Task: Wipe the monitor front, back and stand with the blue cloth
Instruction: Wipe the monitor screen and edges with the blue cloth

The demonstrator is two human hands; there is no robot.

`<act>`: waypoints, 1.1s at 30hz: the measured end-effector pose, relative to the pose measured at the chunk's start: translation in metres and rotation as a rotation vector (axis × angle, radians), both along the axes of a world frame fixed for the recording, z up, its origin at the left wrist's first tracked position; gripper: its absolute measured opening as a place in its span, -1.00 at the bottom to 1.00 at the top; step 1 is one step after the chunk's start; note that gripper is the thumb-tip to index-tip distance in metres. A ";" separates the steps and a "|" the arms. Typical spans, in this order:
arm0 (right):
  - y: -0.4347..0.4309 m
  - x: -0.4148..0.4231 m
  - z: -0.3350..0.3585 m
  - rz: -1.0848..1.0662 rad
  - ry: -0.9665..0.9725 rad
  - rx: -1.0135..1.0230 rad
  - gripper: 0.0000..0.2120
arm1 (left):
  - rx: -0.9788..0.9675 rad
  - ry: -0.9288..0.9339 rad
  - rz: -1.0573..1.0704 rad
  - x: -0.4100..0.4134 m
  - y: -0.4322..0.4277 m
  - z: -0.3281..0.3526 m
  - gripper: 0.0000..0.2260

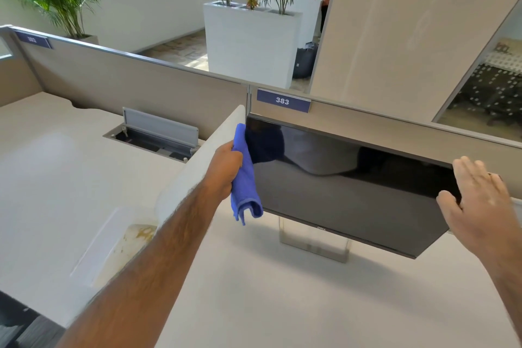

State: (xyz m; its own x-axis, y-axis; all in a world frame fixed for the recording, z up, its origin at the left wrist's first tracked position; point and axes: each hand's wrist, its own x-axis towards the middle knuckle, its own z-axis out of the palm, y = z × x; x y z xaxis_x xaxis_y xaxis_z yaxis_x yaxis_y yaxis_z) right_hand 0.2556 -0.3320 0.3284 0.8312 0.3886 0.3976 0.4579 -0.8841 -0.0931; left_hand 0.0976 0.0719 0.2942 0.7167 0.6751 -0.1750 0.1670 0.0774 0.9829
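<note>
A black flat monitor [353, 186] stands on a silver stand [313, 244] on the white desk, its dark screen facing me and tilted. My left hand [226, 169] grips a folded blue cloth [244, 178] and holds it against the monitor's left edge. My right hand [477, 206] rests on the monitor's right edge, thumb on the screen side and fingers spread over the top corner. The back of the monitor is hidden.
A beige partition [141, 85] with a "383" label [282, 100] runs behind the monitor. A white side divider [197, 169] stands just left of my left hand. An open cable hatch [158, 135] sits in the neighbouring desk. White planters [248, 42] stand beyond.
</note>
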 end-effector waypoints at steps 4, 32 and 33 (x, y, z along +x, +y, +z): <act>-0.002 0.002 -0.003 0.013 -0.029 -0.029 -0.32 | 0.159 -0.101 0.016 0.002 -0.002 0.032 -0.57; -0.019 -0.010 -0.018 -0.066 0.012 0.283 -0.39 | 1.342 0.224 -0.214 0.065 -0.124 0.045 -0.31; -0.019 -0.012 -0.021 -0.042 0.068 0.417 -0.37 | 1.341 0.213 -0.217 0.067 -0.127 0.044 -0.32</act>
